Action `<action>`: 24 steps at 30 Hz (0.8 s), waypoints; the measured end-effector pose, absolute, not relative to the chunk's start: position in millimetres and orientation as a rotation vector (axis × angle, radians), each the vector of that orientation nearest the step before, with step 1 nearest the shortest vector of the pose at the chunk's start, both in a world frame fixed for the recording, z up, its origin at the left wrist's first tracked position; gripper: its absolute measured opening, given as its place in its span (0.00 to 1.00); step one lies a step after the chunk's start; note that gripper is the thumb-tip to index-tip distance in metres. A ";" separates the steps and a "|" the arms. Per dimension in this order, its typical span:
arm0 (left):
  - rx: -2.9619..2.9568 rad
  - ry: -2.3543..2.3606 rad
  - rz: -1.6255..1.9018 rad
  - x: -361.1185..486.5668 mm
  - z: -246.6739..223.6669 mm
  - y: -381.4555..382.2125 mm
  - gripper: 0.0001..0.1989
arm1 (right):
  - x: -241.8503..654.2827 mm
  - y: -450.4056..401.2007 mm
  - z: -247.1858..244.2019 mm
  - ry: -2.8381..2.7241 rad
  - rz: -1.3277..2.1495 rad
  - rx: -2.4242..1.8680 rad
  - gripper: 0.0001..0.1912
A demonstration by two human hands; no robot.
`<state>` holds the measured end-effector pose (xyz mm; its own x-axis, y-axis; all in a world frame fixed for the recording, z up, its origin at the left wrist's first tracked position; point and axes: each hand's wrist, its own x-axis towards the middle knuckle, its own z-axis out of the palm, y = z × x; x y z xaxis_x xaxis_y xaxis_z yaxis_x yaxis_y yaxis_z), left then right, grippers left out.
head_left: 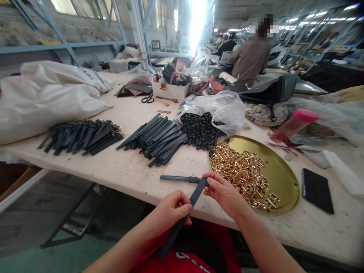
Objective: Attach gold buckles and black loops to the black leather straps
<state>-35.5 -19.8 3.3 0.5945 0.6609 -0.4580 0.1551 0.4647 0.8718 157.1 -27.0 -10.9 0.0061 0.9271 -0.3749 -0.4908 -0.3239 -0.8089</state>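
Note:
A dark strap (196,196) slants between my hands at the table's front edge. My left hand (178,207) pinches it around the middle, and its lower end hangs over my lap. At the upper end, the fingers of my right hand (220,190) are closed on the strap. Just behind that end, a finished-looking strap with a gold buckle (179,178) lies flat on the table. Right of my right hand is a round gold tray (280,167) with a heap of gold buckles (241,170). Small black loops (200,129) are piled beyond, beside a stack of loose dark straps (159,138).
Buckled straps (82,136) lie bunched at left by a big white sack (51,94). A phone (317,190) and a pink-lidded jar (295,125) are at right. Scissors (147,99), a cutter (164,111) and a full white box (170,91) lie farther back. A person (250,57) is beyond.

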 end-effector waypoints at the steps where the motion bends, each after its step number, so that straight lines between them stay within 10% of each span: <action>1: 1.069 0.910 0.390 -35.1 1.1 -19.0 0.10 | 155.9 -27.0 -12.6 -0.567 1.592 -1.123 0.12; 24: 1.135 0.855 0.211 -40.6 3.1 -9.5 0.25 | 140.7 -33.7 -24.6 -0.435 1.601 -1.079 0.12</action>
